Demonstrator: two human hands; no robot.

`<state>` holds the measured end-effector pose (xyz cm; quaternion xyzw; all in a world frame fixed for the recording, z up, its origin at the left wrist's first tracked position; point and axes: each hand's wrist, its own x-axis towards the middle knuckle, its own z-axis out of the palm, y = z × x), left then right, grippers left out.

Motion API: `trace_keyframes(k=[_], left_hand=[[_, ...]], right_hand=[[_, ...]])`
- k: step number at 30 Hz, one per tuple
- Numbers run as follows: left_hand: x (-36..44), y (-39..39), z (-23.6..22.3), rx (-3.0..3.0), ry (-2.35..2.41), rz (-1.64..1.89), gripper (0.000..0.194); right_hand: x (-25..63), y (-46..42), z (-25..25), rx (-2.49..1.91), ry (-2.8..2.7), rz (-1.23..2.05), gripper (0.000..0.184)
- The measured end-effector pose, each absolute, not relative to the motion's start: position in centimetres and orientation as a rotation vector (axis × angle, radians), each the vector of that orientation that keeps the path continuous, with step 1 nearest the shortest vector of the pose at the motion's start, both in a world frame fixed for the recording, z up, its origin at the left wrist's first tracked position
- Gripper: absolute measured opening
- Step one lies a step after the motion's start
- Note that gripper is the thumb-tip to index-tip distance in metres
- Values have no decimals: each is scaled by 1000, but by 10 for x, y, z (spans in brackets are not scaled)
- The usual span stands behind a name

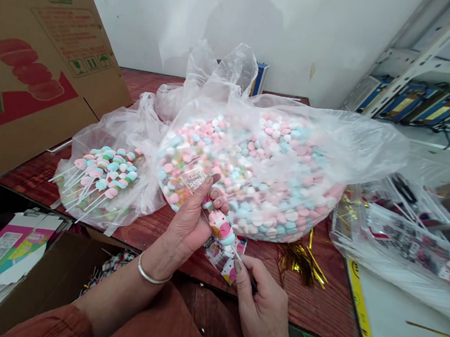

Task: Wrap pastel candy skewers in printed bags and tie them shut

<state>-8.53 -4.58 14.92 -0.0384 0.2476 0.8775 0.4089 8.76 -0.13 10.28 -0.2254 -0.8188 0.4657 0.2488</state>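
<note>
In front of my body, my left hand (pixel 191 220) has its thumb and fingers closed around a small clear wrapper (pixel 193 178) with printed patches. A marshmallow lollipop (pixel 226 237) in pastel colours lies at that wrapper, below the left fingers; how far inside it sits is hard to tell. My right hand (pixel 261 297) pinches the lollipop's white stick near its lower end. Beneath the hands lies another printed wrapper (pixel 230 267) at the table edge. Right behind them spreads a big clear bag of loose marshmallows (pixel 280 183). Finished-looking marshmallow sticks (pixel 106 167) rest on crumpled plastic at left.
A tall cardboard box (pixel 36 63) stands at the left. Gold tinsel (pixel 305 266) hangs over the front of the dark red table (pixel 326 307). Plastic packets (pixel 405 240) lie at the right, below a shelf (pixel 438 66). An open carton (pixel 43 277) sits low at left.
</note>
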Motion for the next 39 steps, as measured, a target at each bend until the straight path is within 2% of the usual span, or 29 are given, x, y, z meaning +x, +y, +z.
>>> trace_keyframes(k=[4,9,11,15,16,18,20,24,27,30,33,39], left_hand=[[-66,-40,143,-129,606,2140,24],[-62,-40,138,-141,620,2097,26],[-69,-42,140,-153,622,2138,25],[-77,-45,143,-137,589,2184,16],[-78,-46,143,-134,586,2183,14],[-77,-46,144,-127,582,2180,10],[-77,-45,144,-121,579,2173,7],[-76,-42,142,-173,610,2159,5],[-74,-39,140,-197,603,2147,7],[-70,-38,138,-181,593,2124,10],[-67,-38,137,-188,605,2113,14],[-70,-39,136,-125,585,2122,17]], right_hand=[[87,-7,99,-571,-2257,1034,24],[87,-6,100,-669,-2179,1211,26],[87,-4,100,-732,-2048,1462,28],[83,-3,98,-832,-1413,2392,39],[82,-4,98,-824,-1271,2529,38],[81,-4,98,-791,-1231,2545,35],[82,-4,98,-756,-1502,2258,31],[87,-1,94,-574,-2107,1244,16],[85,-1,88,-414,-2232,575,8],[80,-2,85,-354,-2242,311,6],[80,-3,88,-392,-2278,574,11],[87,-1,101,-745,-1947,1858,36]])
